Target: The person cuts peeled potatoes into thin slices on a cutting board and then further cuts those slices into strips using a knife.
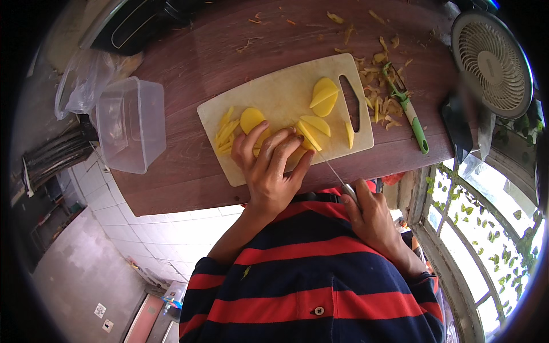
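Observation:
My left hand rests over the cutting board, its fingertips pressing on yellow potato slices that it partly hides. In my right hand is the handle of a knife. The thin blade reaches over the board's near edge and meets the slices beside my left fingers. A pile of narrow potato strips lies at the board's left end, next to a round slice. Overlapping slices lie farther back on the right, and a small wedge sits near the handle slot.
A green-handled peeler lies among potato peelings right of the board. At the table's left edge stands a clear plastic container, a plastic bag behind it. A fan is at the far right. More scraps dot the back of the wooden table.

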The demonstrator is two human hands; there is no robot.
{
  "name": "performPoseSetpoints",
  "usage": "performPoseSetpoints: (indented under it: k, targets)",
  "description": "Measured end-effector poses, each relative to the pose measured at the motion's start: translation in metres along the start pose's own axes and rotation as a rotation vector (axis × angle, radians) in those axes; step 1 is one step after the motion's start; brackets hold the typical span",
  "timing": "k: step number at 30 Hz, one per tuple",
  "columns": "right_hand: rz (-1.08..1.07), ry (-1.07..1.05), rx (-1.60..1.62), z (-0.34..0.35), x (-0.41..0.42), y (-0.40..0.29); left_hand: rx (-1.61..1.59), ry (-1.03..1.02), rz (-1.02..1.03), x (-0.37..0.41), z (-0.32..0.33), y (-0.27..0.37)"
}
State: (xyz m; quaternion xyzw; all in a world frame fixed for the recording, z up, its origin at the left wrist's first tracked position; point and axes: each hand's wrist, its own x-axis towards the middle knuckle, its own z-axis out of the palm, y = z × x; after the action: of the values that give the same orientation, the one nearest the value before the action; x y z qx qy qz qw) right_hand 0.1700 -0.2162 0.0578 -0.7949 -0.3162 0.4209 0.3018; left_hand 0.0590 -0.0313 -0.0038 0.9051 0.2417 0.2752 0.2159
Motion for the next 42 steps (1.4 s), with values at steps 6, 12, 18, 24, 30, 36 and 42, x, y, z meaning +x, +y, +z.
performPoseSetpoints:
  k: [6,12,18,24,30,36,42]
  targets:
    - [-0.008,-0.009,0.005,0.004,0.000,0.002,-0.006,-0.007,0.009,0.001,-0.001,-0.001]
    - [-0.035,-0.031,-0.048,0.004,0.005,0.003,-0.004,-0.007,0.020,-0.001,-0.001,-0.002]
    - [-0.027,-0.030,-0.083,0.005,0.013,0.002,-0.001,-0.020,0.019,0.001,-0.002,-0.002]
    - [-0.014,0.073,-0.162,0.020,0.020,0.003,0.018,-0.066,0.066,0.006,-0.006,0.002]
    - [0.031,0.086,-0.137,0.025,0.016,0.005,0.039,-0.071,0.054,0.004,-0.004,0.001]
    - [0.059,0.036,-0.031,0.014,-0.003,0.019,0.010,-0.033,0.032,0.003,-0.001,0.000]
    - [0.029,0.073,-0.064,-0.003,0.004,0.010,0.006,-0.034,0.050,0.000,0.001,-0.004]
